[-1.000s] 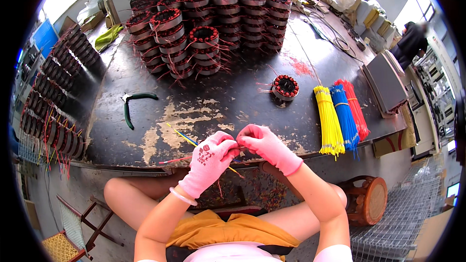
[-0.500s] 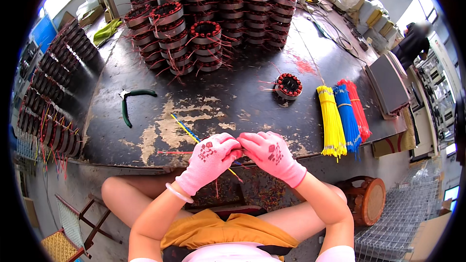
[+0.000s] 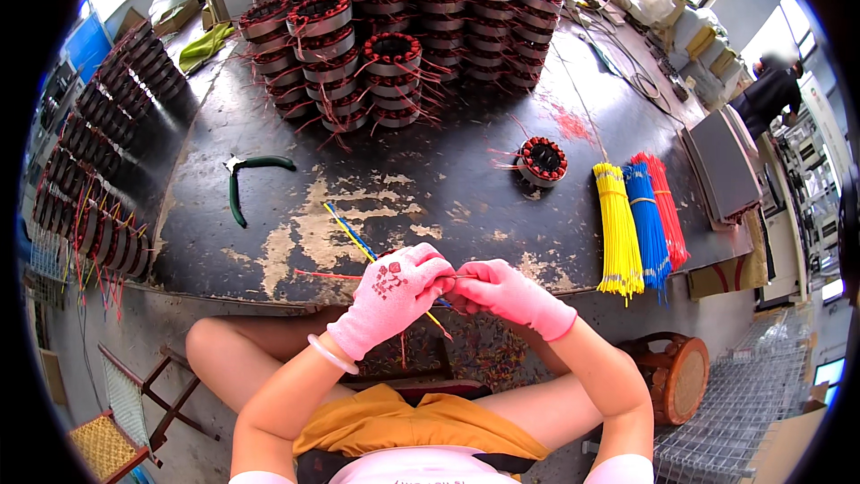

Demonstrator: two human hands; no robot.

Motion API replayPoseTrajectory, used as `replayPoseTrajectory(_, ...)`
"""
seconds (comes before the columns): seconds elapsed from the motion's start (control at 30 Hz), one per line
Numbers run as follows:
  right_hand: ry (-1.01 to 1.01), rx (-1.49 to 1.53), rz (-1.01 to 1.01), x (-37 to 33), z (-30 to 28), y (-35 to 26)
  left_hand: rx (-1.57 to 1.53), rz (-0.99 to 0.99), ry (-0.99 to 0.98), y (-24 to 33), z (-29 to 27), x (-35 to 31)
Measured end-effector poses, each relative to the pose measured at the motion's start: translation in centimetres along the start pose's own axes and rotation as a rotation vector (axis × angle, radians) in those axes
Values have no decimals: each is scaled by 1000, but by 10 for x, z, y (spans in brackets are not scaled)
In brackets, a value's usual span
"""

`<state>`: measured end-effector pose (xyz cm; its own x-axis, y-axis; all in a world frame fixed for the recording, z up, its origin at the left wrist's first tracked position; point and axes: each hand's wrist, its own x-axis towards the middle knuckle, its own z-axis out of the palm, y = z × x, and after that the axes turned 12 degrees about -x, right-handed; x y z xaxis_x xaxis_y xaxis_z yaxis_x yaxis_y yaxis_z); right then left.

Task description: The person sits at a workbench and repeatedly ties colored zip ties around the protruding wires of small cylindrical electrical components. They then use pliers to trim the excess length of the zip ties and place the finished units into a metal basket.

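Note:
In a pink glove, my left hand [image 3: 394, 296] closes round a few wires just over the table's front edge. A blue wire and a yellow wire [image 3: 351, 231] stick out past its far side, and a red wire [image 3: 324, 275] runs out to its left. Their other ends come out below the palm. My right hand [image 3: 512, 294], also gloved in pink, is closed in a pinch close to the left fingertips. A thin reddish wire end [image 3: 460, 277] spans the small gap between the hands. Exactly what lies inside the fingers is hidden.
Green-handled pliers [image 3: 236, 186] lie open at left. A single wound stator [image 3: 542, 161] sits at right, near yellow [image 3: 616, 233], blue [image 3: 647, 226] and red [image 3: 665, 211] wire bundles. Stacked stators [image 3: 394, 81] stand at the back, others [image 3: 98, 242] at far left. A person [image 3: 770, 90] stands at far right.
My right hand has turned and drawn slightly right, opening a small gap to the left hand where a wire shows. The left hand keeps its hold. The whole view has shifted slightly.

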<state>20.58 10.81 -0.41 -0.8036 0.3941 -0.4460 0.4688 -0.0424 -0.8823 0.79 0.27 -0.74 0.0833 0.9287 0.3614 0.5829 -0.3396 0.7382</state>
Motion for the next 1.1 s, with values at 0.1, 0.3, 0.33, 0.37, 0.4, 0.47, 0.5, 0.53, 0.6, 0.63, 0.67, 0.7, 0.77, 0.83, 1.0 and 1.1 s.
replayPoseTrajectory(0.1,-20,64,43,-13,-8,-12,-17,6,-5,0,0,1)
replayPoseTrajectory(0.3,606,-1068,-445,-27,-10,-16,-18,-26,-5,3,-1,2)
replayPoseTrajectory(0.33,571,-1114,-511,-26,-9,-18,-11,-28,-5,3,-1,1)
replayPoseTrajectory(0.37,535,-1159,-579,-25,-7,-20,-4,-30,-5,2,0,0)
replayPoseTrajectory(0.4,499,-1204,-647,-24,-5,-22,3,-31,-4,2,-1,0)
replayPoseTrajectory(0.47,548,-1135,-659,-15,-1,-15,-7,-32,-2,2,0,1)
replayPoseTrajectory(0.5,551,-1053,-615,-9,-1,-15,-15,-33,-1,3,0,2)
replayPoseTrajectory(0.53,553,-971,-571,-6,1,-15,-5,-29,-4,3,0,2)
replayPoseTrajectory(0.6,334,-250,8,6,4,-13,12,-19,-9,5,0,3)
replayPoseTrajectory(0.63,253,-63,23,10,-1,-5,-2,-16,-12,5,0,3)
replayPoseTrajectory(0.67,174,124,37,11,-6,1,-17,-12,-15,6,1,3)
replayPoseTrajectory(0.7,303,-77,-33,8,-5,-7,-23,-21,-9,5,-1,2)
replayPoseTrajectory(0.77,553,-467,-174,-6,7,-24,-43,-47,-16,4,-2,-1)
replayPoseTrajectory(0.83,771,-768,-460,-13,7,-13,-51,-52,-12,4,-3,0)
replayPoseTrajectory(1.0,706,-1037,-582,-8,11,1,-26,-19,1,3,0,1)
replayPoseTrajectory(1.1,179,30,48,-9,10,2,-47,-36,-17,3,1,3)
